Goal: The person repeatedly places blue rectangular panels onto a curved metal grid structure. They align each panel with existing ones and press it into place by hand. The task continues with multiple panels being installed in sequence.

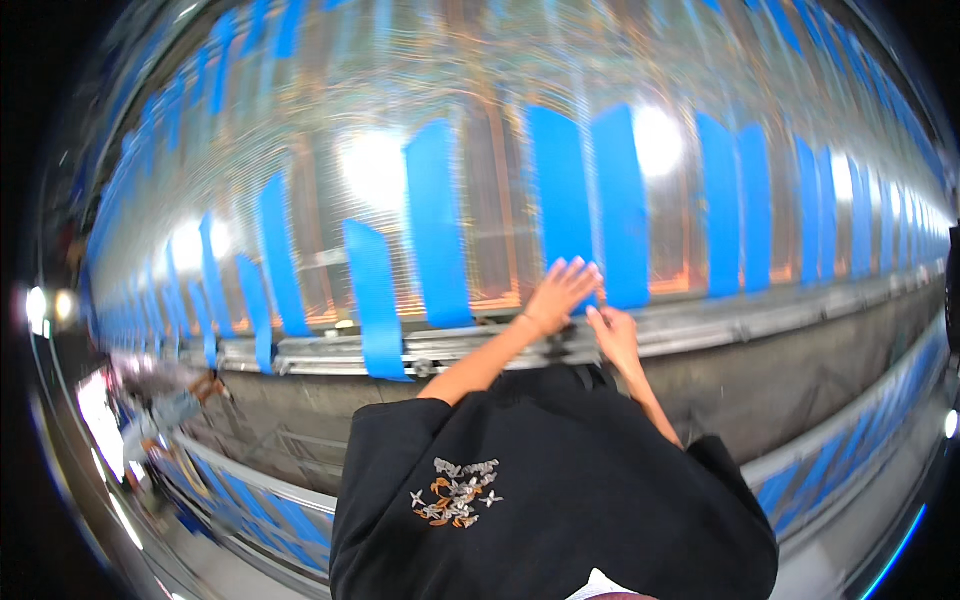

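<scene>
My left hand [562, 296] lies flat with its fingers stretched out, near the lower end of a blue strip [563, 190] on a large, shiny, see-through sheet [495, 210]. Just right of it is my right hand [615, 335], its fingers drawn together by the bottom of the neighbouring blue strip [620, 210]. Whatever those fingers grip, if anything, is too small to make out. Both hands are above a long metal rail [690, 325] that runs along the sheet's lower edge.
More blue strips [437, 220] hang along the sheet on both sides, one loose strip [372, 300] reaching over the rail. Behind me runs a second rail with blue-striped material [830, 465]. Another person [170, 410] is far off at the left.
</scene>
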`<action>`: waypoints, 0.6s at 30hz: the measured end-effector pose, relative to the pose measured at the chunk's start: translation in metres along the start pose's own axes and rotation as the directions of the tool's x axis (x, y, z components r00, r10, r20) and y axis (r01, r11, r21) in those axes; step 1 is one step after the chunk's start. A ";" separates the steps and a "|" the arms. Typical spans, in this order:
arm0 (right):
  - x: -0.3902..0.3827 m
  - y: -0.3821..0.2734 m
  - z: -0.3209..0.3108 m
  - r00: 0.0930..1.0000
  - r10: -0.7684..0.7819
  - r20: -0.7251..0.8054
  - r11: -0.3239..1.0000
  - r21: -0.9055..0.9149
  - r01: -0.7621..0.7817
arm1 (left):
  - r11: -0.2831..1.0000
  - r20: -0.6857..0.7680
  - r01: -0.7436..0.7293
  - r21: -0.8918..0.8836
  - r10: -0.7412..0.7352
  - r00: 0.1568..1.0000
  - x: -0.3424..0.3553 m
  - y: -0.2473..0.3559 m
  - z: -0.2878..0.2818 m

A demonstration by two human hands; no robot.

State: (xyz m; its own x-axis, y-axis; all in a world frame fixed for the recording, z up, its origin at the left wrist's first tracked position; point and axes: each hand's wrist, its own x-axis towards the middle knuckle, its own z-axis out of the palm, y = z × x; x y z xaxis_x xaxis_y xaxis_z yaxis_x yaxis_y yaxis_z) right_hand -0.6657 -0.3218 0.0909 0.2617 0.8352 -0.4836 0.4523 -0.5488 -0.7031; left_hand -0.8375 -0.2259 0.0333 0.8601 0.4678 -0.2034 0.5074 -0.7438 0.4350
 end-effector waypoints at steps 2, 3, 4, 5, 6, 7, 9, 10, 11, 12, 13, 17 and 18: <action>0.002 -0.004 0.026 0.997 -0.071 -0.002 0.997 0.044 0.071 | 0.998 -0.052 0.045 -0.034 -0.047 0.998 -0.030 0.000 -0.016; 0.004 -0.008 0.039 0.997 -0.062 0.035 0.998 -0.002 0.062 | 0.979 -0.105 0.079 -0.187 -0.100 0.989 -0.055 0.000 -0.030; 0.004 -0.019 0.057 0.992 -0.123 0.042 0.992 0.043 0.121 | 0.967 -0.138 0.160 -0.196 -0.188 0.972 -0.086 -0.001 -0.037; 0.004 -0.028 0.077 0.989 -0.144 0.038 0.989 0.038 0.143 | 0.957 -0.150 0.239 -0.166 -0.264 0.953 -0.121 -0.002 -0.047; 0.000 -0.049 0.094 0.989 -0.131 0.074 0.991 0.012 0.131 | 0.915 -0.206 0.313 -0.256 -0.368 0.907 -0.156 -0.002 -0.043; -0.006 -0.068 0.112 0.987 -0.115 0.109 0.993 -0.021 0.118 | 0.860 -0.256 0.369 -0.353 -0.468 0.846 -0.194 0.000 -0.039; -0.011 -0.089 0.156 0.949 -0.239 0.205 0.961 -0.089 0.262 | 0.754 -0.251 0.435 -0.491 -0.601 0.759 -0.266 0.010 -0.039; -0.013 -0.096 0.186 0.922 -0.292 0.253 0.937 -0.115 0.329 | 0.733 -0.332 0.430 -0.527 -0.643 0.690 -0.304 0.019 -0.039; -0.017 -0.099 0.213 0.919 -0.237 0.316 0.940 -0.165 0.299 | 0.675 -0.335 0.421 -0.607 -0.697 0.634 -0.341 0.032 -0.050; -0.019 -0.104 0.242 0.912 -0.176 0.372 0.938 -0.217 0.270 | 0.614 -0.320 0.437 -0.658 -0.753 0.576 -0.375 0.044 -0.049; -0.021 -0.108 0.274 0.895 -0.118 0.431 0.927 -0.274 0.255 | 0.544 -0.304 0.448 -0.709 -0.810 0.502 -0.403 0.056 -0.045; -0.057 -0.127 0.366 0.960 -0.023 0.279 0.968 -0.234 0.092 | 0.300 -0.203 0.342 -0.890 -0.935 0.290 -0.486 0.087 -0.024; -0.053 -0.122 0.383 0.965 -0.039 0.261 0.984 -0.157 0.082 | 0.307 -0.229 0.335 -0.891 -0.940 0.252 -0.500 0.086 -0.015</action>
State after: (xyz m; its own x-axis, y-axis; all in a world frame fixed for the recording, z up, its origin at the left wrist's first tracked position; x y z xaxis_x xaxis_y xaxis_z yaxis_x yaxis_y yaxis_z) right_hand -1.0617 -0.3126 0.0028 0.0126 0.8180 -0.5751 0.6007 -0.4660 -0.6497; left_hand -1.2248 -0.5164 0.1850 -0.2725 0.9265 -0.2593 0.3976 0.3539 0.8466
